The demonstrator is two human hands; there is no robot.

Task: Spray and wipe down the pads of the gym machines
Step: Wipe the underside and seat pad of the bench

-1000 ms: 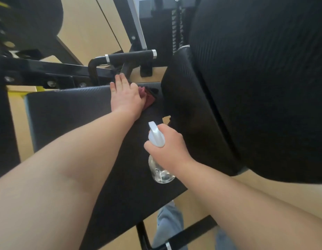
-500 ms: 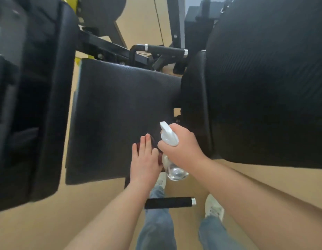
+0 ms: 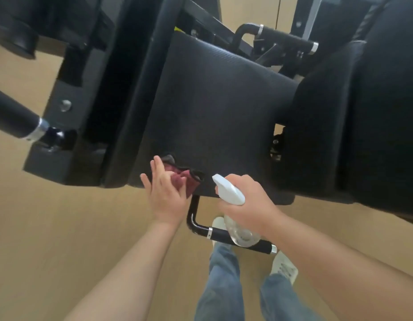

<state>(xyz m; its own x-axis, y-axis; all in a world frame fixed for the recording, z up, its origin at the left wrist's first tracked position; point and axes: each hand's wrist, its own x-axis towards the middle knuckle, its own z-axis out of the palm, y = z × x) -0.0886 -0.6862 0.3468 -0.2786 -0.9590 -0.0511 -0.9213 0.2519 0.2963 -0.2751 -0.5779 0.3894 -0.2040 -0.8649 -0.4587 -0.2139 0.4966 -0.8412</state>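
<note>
The black seat pad (image 3: 219, 107) fills the middle of the view. At its near edge my left hand (image 3: 166, 193) holds a bunched dark red cloth (image 3: 186, 180) against the pad, thumb on the cloth and the other fingers pointing up. My right hand (image 3: 249, 205) grips a spray bottle with a white trigger head (image 3: 228, 189) and a clear body (image 3: 240, 234), just off the pad's near right corner. The nozzle points left, towards the cloth. A large black back pad (image 3: 386, 100) rises to the right.
Black machine frame and another dark pad (image 3: 131, 89) stand to the left of the seat. Grip handles stick out at the top (image 3: 286, 38), far left (image 3: 13, 117) and below the seat (image 3: 217, 234). My jeans-clad legs and pale shoes (image 3: 284, 267) are on the tan floor.
My left hand drew the cloth from the pad's far edge back to its near edge and now sits further left along it. The right hand stays on the bottle. My view pulled back.
</note>
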